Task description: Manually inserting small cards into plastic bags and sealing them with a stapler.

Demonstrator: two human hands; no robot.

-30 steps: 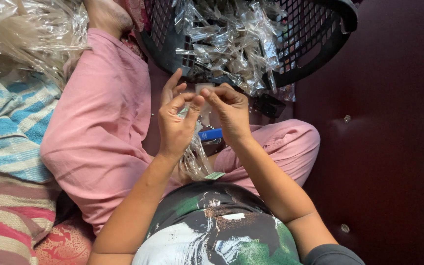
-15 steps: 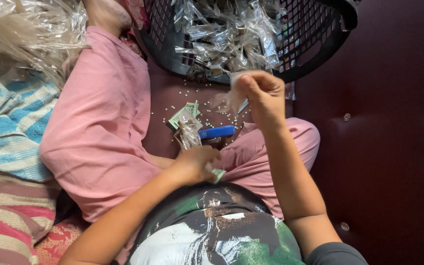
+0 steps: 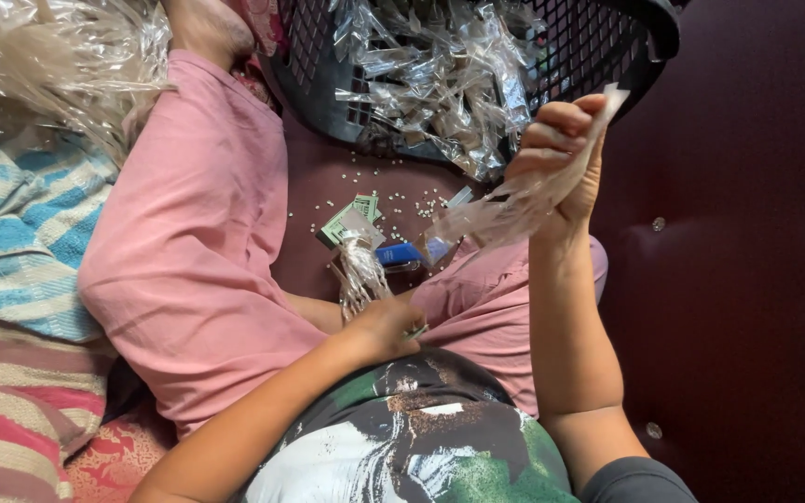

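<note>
While your right hand (image 3: pixel 561 154) is lifted toward the black basket (image 3: pixel 649 37), its fingers are curled shut around a thin clear plastic packet (image 3: pixel 505 210), which hangs down and to the left from your fist, with a pale corner sticking up above the knuckles. Your left hand (image 3: pixel 386 326) is down in your lap, closed on something small; you cannot tell from here exactly what it pinches, though a bunch of clear packets (image 3: pixel 362 270) rises just above it.

A second ago both hands met in front of you, fingertips working the same small piece together. Half a second ago they had already parted, and now the right hand has risen further, closer to the basket rim, while the left has stayed low. That suggests the shared handling of this piece is over.

Between your pink trouser legs (image 3: pixel 197 279), a blue lighter-like object (image 3: pixel 398 253) and a green paper slip (image 3: pixel 347 219) lie among scattered white beads (image 3: pixel 393 196). More crumpled clear packets (image 3: pixel 430 74) fill the basket.
</note>
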